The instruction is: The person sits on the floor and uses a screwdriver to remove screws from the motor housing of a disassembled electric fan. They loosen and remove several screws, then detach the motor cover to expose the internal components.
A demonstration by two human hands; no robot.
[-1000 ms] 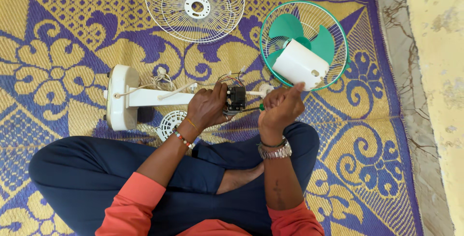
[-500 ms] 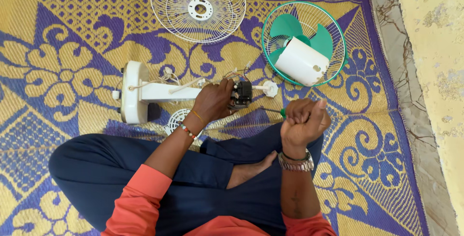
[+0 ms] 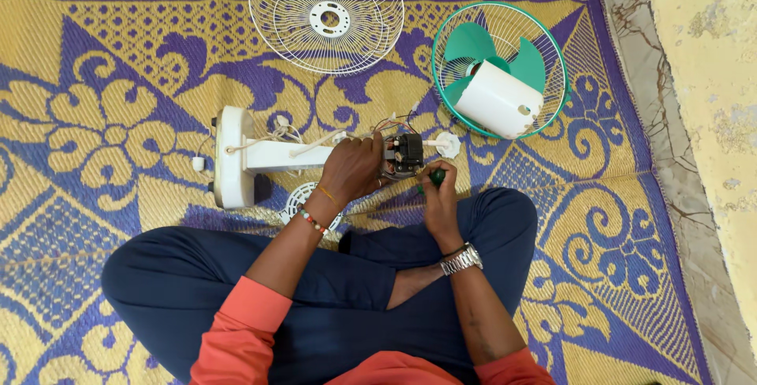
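Two hands back at fan motor (image 3: 407, 153), on mat at stand's top. Our right hand (image 3: 438, 196), raised half second ago, returns green-handled screwdriver (image 3: 434, 176), fingers wrapped shut. Left hand (image 3: 352, 167) clamps motor; we judge screw-work resumes.

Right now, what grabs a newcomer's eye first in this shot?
The taken-apart fan on the patterned mat: its white stand lies on its side at centre, with the left hand gripping the exposed motor. The right hand holds a green-handled screwdriver right beside the motor. Above, a white grille lies flat, and to its right a green grille holds the green blade and a white cover.
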